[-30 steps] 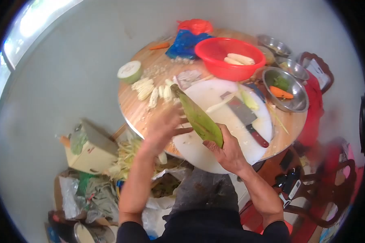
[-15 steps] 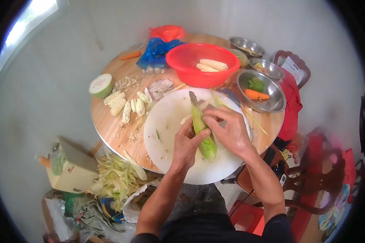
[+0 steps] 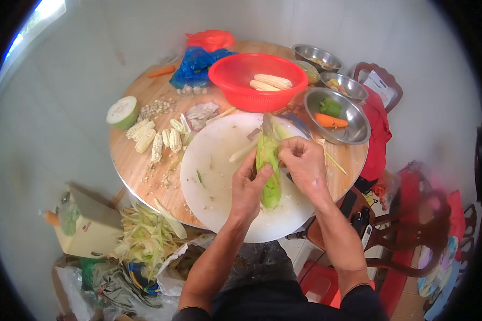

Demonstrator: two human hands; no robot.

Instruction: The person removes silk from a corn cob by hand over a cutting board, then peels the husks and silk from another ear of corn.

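An ear of corn in its green husk (image 3: pixel 269 152) is held over the round white cutting board (image 3: pixel 217 198), its darker tip pointing away from me. My left hand (image 3: pixel 246 190) is closed around its left side, thumb across the front. At the ear's upper right, the fingers of my right hand (image 3: pixel 305 166) are pinched on the edge of the husk; the fingertips are partly hidden. A pale strip (image 3: pixel 242 152) lies on the board behind the ear.
A red plastic basin (image 3: pixel 241 96) with peeled corn ears stands behind the board. Steel bowls, one with a carrot (image 3: pixel 331 121) and green pepper, are at right. Corn pieces (image 3: pixel 156 147) and a cut gourd (image 3: pixel 122 111) lie left. Husks (image 3: pixel 144 235) are piled below the table's left edge.
The ear has turned more upright in my left hand. My right hand has shifted slightly to the right of it, pinching the husk's edge. The whole view has shifted a little.
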